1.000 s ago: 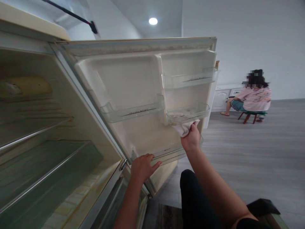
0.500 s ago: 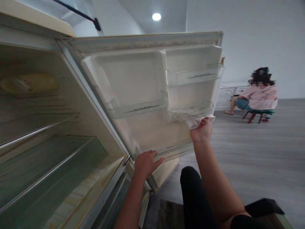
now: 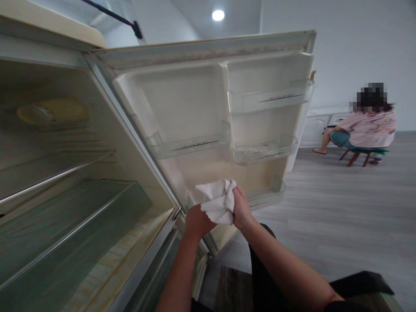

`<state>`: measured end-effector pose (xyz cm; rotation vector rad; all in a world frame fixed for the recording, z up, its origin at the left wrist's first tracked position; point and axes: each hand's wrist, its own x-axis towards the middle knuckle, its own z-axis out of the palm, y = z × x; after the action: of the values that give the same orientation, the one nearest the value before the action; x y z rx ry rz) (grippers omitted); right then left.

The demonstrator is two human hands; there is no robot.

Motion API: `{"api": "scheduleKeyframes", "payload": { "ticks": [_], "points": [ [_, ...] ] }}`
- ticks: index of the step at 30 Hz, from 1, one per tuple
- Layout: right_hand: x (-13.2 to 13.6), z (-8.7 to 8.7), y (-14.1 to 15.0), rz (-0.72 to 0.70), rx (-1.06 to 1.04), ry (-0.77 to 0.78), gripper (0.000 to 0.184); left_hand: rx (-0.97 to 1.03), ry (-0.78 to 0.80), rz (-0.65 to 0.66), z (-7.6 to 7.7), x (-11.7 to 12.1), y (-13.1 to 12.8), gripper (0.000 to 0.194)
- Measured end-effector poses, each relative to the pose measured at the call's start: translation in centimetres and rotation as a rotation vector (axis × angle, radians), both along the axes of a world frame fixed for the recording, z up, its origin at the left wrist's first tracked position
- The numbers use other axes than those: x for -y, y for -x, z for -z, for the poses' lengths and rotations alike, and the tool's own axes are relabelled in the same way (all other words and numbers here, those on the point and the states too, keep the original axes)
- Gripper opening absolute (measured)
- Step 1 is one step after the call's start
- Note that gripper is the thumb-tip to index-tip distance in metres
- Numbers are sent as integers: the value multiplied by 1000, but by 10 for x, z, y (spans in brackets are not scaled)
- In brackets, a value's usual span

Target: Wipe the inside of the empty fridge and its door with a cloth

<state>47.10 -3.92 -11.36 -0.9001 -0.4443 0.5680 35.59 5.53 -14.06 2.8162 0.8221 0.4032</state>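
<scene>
A crumpled white cloth is bunched in front of the lower part of the open fridge door. My right hand is closed on the cloth's right side. At its left edge the cloth lies against my left hand and covers those fingers, so their grip is hidden. Just behind the hands runs the clear bottom door shelf. Higher on the door sit a clear left shelf, an upper right shelf and a middle right shelf.
To the left stands the open fridge compartment with glass shelves and a yellowed lamp cover. A person sits on a low stool at the right, by white cabinets. A dark mat lies below my arms.
My right hand has brought the cloth from the middle right door shelf down and left to my left hand. The left hand's fingers, visible before on the bottom shelf, are now covered.
</scene>
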Motion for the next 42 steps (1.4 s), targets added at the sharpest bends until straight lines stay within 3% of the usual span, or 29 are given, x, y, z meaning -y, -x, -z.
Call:
{"api": "scheduleKeyframes", "payload": {
  "ticks": [3,8,11,14,16,19,21,24,26,29,32,36,38,42],
  "points": [
    [-3,7,-16,5,-155,13,35,21,56,-10,-3,0,5,38],
    [-6,11,-34,103,198,44,23,256,221,-12,-15,-1,5,58],
    [-8,15,-34,70,391,74,16,430,370,10,-22,-1,-5,69],
    [-10,17,-34,14,483,75,15,751,638,-69,-25,-2,-18,65],
    [-10,16,-37,-41,488,58,15,901,736,-120,-27,-4,-24,57],
    [-9,15,-44,-102,473,28,17,974,706,-142,-32,-9,-25,52],
    [-6,16,-46,-69,417,8,18,1022,617,-138,-39,-8,-20,49],
    [3,18,-42,58,435,-53,17,990,359,-100,-53,-1,-10,36],
    [11,16,-34,59,675,-64,24,924,256,-66,-60,8,-4,30],
    [20,6,-18,-10,1130,15,38,879,230,-35,-66,20,0,31],
    [21,-3,-9,-12,1249,52,9,850,188,-51,-68,25,4,36],
    [21,-7,-12,-56,1068,71,6,803,321,17,-70,25,14,31],
    [23,-8,-15,0,1062,70,9,729,471,55,-71,25,20,43],
    [29,-9,-4,409,1230,-74,16,682,525,-65,-77,31,33,33]
  ]
}}
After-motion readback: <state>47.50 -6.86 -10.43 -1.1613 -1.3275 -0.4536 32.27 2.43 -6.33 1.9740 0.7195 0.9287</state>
